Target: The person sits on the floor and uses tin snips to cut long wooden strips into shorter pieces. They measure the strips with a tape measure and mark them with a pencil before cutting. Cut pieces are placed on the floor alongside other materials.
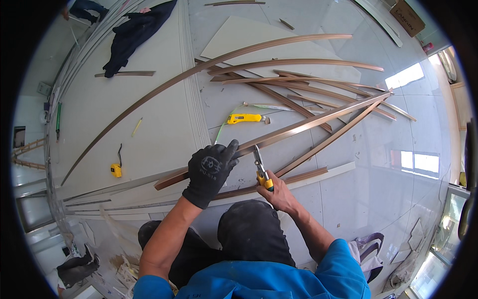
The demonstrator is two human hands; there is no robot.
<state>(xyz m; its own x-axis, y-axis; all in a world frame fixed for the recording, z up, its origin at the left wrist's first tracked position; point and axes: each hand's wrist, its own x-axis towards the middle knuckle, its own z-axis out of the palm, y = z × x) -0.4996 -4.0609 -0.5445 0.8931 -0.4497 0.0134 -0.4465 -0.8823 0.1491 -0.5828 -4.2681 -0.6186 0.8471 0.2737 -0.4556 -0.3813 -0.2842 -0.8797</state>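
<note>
A long bronze-coloured trim strip runs slantwise before me, from lower left to far right. My left hand, in a black glove, is closed around the strip towards its near left end. My bare right hand grips yellow-handled snips, whose metal jaws point up at the strip's near edge, close to the left hand. From this angle I cannot tell whether the jaws touch the metal. Another bronze strip meets the first one's far right end. Beyond the strip lies a yellow utility knife on the tiled floor.
Several loose trim strips fan across the floor ahead. Stacked pale panels at left carry a dark garment, a tape measure and a yellow pencil. A cardboard box stands far right. Other people's legs show at the left rim.
</note>
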